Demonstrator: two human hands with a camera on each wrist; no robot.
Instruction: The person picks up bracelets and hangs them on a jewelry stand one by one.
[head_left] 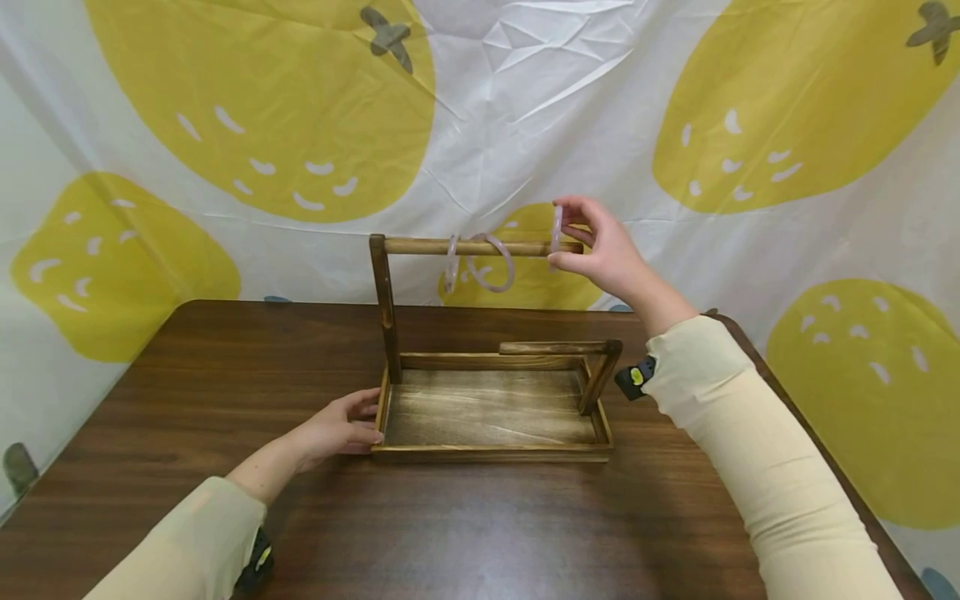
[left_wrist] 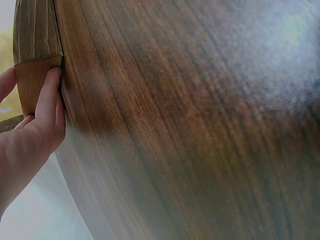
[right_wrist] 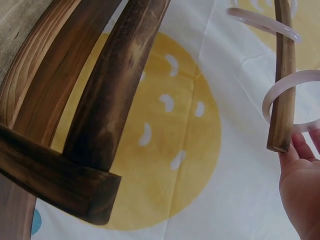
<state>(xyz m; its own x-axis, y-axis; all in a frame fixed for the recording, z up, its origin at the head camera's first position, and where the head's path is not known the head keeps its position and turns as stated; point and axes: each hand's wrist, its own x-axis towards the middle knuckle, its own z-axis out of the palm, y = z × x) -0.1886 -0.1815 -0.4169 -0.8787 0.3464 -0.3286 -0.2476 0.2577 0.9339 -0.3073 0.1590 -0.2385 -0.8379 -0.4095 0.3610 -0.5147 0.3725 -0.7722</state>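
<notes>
A wooden jewelry stand (head_left: 491,454) has a tray base, a tall post with a long upper bar (head_left: 420,247), and a shorter post with a lower bar (head_left: 555,348). My right hand (head_left: 603,250) pinches a pale pink bangle (head_left: 557,223) between thumb and fingers; in the right wrist view this bangle (right_wrist: 285,84) encircles the bar near its free end. Two similar bangles, one upright (head_left: 452,262) and one turned wider (head_left: 512,271), hang further along the upper bar. At the tray's left end, my left hand (head_left: 333,429) holds the end wall, thumb at the front corner.
The stand sits on a dark brown wooden table (head_left: 202,375). Behind the table hangs a white cloth (head_left: 540,108) printed with large yellow fruit. The lower bar juts leftward over the tray, below my right hand.
</notes>
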